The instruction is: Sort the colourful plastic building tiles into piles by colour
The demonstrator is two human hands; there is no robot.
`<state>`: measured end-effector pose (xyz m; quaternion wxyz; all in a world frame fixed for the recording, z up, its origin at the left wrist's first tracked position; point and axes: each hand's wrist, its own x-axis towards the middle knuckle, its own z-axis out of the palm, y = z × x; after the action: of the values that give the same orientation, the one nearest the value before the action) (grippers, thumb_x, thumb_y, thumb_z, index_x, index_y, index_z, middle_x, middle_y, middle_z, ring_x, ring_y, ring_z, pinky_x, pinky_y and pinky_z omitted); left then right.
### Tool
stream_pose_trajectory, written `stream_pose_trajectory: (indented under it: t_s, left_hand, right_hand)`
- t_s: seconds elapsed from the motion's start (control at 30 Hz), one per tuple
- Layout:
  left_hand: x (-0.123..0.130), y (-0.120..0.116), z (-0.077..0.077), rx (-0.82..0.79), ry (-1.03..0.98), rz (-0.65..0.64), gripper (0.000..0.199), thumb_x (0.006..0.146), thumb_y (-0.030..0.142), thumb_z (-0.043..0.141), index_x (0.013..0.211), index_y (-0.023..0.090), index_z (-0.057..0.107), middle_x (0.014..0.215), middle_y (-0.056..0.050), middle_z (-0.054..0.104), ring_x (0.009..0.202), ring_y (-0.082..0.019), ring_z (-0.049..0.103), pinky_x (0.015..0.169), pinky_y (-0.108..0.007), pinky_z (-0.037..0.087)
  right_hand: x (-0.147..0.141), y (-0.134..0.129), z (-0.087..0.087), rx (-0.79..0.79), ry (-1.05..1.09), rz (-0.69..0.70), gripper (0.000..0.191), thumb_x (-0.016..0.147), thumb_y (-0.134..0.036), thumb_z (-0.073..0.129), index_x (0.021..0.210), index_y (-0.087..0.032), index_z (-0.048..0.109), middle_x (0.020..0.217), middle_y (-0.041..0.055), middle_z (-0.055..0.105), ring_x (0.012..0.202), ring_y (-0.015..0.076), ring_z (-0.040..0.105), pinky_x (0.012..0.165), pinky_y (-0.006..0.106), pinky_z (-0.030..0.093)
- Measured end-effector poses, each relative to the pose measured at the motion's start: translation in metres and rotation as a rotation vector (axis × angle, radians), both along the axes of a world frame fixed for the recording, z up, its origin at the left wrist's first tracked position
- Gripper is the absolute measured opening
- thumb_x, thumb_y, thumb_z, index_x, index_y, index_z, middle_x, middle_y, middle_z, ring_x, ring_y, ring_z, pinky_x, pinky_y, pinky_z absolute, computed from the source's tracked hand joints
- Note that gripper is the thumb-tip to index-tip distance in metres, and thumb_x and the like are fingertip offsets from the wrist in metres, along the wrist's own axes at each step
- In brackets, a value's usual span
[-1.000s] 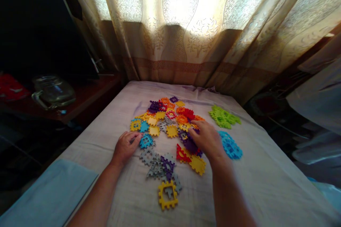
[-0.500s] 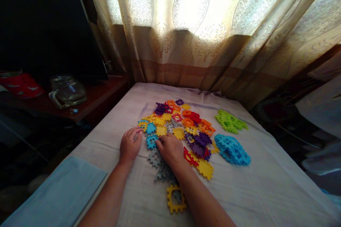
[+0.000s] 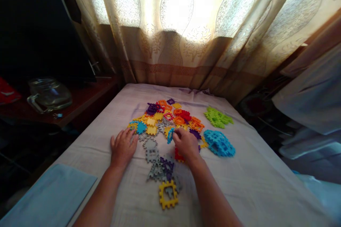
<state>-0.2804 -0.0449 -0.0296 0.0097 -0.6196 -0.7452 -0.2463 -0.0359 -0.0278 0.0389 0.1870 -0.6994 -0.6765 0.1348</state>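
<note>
My right hand (image 3: 185,143) is closed on a light-blue notched building piece (image 3: 170,136), held tilted on its edge above the pile. My left hand (image 3: 124,148) rests on the sheet with its fingers spread, fingertips close to a blue piece (image 3: 141,127) and yellow ones at the pile's left edge. Between the hands lie grey pieces (image 3: 152,154), a purple frame piece (image 3: 167,167) and, nearest me, a yellow square frame (image 3: 168,195). Yellow, orange, red and purple pieces spread behind them. A red piece (image 3: 179,154) is partly hidden by my right hand.
To the right sit a heap of light-blue pieces (image 3: 220,143) and a heap of green pieces (image 3: 217,117). A folded pale-blue item (image 3: 50,195) lies at the front left. On a side table stands a glass jug (image 3: 49,94). A curtain (image 3: 170,53) hangs behind.
My right hand has lifted the light-blue piece off the pile and carried it right, uncovering grey and purple pieces. My left hand's fingers have spread. The view has turned slightly right.
</note>
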Motion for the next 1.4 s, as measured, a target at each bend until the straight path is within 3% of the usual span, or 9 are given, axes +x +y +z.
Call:
stream_pose_trajectory:
  t_s: [0.2, 0.3, 0.43, 0.7, 0.87, 1.0, 1.17, 1.3, 1.4]
  left_hand:
    - [0.007, -0.004, 0.008, -0.032, 0.121, 0.091, 0.041, 0.093, 0.037, 0.038, 0.12, 0.018, 0.062, 0.14, -0.015, 0.054, 0.131, -0.031, 0.044, 0.111, -0.061, 0.022]
    - [0.006, -0.005, 0.012, -0.073, 0.105, 0.128, 0.042, 0.093, 0.037, 0.038, 0.122, 0.019, 0.061, 0.142, -0.015, 0.052, 0.132, -0.031, 0.043, 0.111, -0.062, 0.021]
    - [0.002, -0.005, 0.016, -0.105, 0.093, 0.149, 0.042, 0.093, 0.037, 0.038, 0.122, 0.019, 0.06, 0.142, -0.016, 0.051, 0.132, -0.032, 0.043, 0.111, -0.065, 0.018]
    - [-0.005, -0.004, 0.013, -0.084, 0.112, 0.188, 0.044, 0.092, 0.038, 0.038, 0.122, 0.013, 0.059, 0.142, -0.02, 0.05, 0.13, -0.034, 0.045, 0.109, -0.067, 0.021]
    - [-0.005, -0.004, 0.01, -0.078, 0.068, 0.206, 0.042, 0.09, 0.034, 0.041, 0.122, 0.013, 0.058, 0.139, -0.018, 0.053, 0.128, -0.032, 0.047, 0.109, -0.065, 0.023]
    - [-0.006, -0.003, 0.009, -0.026, 0.011, 0.21, 0.035, 0.088, 0.032, 0.043, 0.115, 0.016, 0.06, 0.135, -0.016, 0.058, 0.126, -0.03, 0.05, 0.11, -0.062, 0.023]
    - [-0.008, -0.002, 0.005, 0.011, -0.028, 0.215, 0.03, 0.087, 0.029, 0.045, 0.108, 0.017, 0.063, 0.132, -0.016, 0.06, 0.125, -0.03, 0.051, 0.109, -0.059, 0.026]
    - [-0.01, -0.002, 0.003, 0.043, 0.004, 0.223, 0.029, 0.086, 0.03, 0.048, 0.103, 0.016, 0.066, 0.139, -0.019, 0.053, 0.128, -0.032, 0.048, 0.108, -0.057, 0.03]
    - [-0.009, -0.003, 0.003, 0.058, 0.04, 0.232, 0.027, 0.085, 0.03, 0.051, 0.101, 0.016, 0.067, 0.141, -0.02, 0.051, 0.129, -0.033, 0.047, 0.107, -0.056, 0.032]
  right_hand:
    - [0.125, -0.002, 0.013, -0.026, -0.104, -0.44, 0.029, 0.086, -0.034, 0.049, 0.098, -0.024, 0.073, 0.09, 0.005, 0.074, 0.082, 0.0191, 0.065, 0.063, 0.025, 0.039]
    - [0.166, -0.01, 0.011, -0.102, -0.151, -0.561, 0.032, 0.086, -0.036, 0.049, 0.101, -0.024, 0.074, 0.095, 0.0076, 0.073, 0.085, 0.022, 0.066, 0.063, 0.027, 0.041]
    - [0.185, -0.015, 0.002, -0.177, -0.155, -0.622, 0.032, 0.084, -0.037, 0.049, 0.099, -0.025, 0.075, 0.097, 0.0086, 0.074, 0.085, 0.0232, 0.067, 0.064, 0.028, 0.044]
    - [0.186, -0.015, -0.004, -0.15, -0.187, -0.584, 0.037, 0.086, -0.04, 0.046, 0.104, -0.024, 0.074, 0.097, 0.0097, 0.074, 0.086, 0.0246, 0.068, 0.064, 0.029, 0.045]
    - [0.147, -0.013, 0.011, 0.0, -0.185, -0.493, 0.035, 0.089, -0.038, 0.046, 0.107, -0.024, 0.073, 0.1, 0.009, 0.073, 0.086, 0.024, 0.067, 0.065, 0.03, 0.044]
    - [0.079, -0.012, 0.01, 0.102, -0.154, -0.177, 0.028, 0.091, -0.032, 0.047, 0.101, -0.024, 0.072, 0.101, 0.0057, 0.073, 0.086, 0.0202, 0.066, 0.069, 0.027, 0.043]
    - [-0.014, -0.006, -0.008, 0.157, -0.115, 0.235, 0.022, 0.092, -0.027, 0.049, 0.094, -0.024, 0.071, 0.097, 0.0041, 0.072, 0.092, 0.0172, 0.064, 0.078, 0.025, 0.043]
    - [-0.069, 0.011, -0.017, 0.184, -0.118, 0.432, 0.023, 0.091, -0.034, 0.053, 0.103, -0.023, 0.069, 0.108, 0.0059, 0.069, 0.104, 0.0191, 0.059, 0.089, 0.028, 0.041]
    - [-0.095, 0.024, -0.017, 0.173, -0.167, 0.504, 0.029, 0.087, -0.04, 0.057, 0.108, -0.022, 0.067, 0.114, 0.0079, 0.067, 0.109, 0.0217, 0.055, 0.093, 0.031, 0.04]
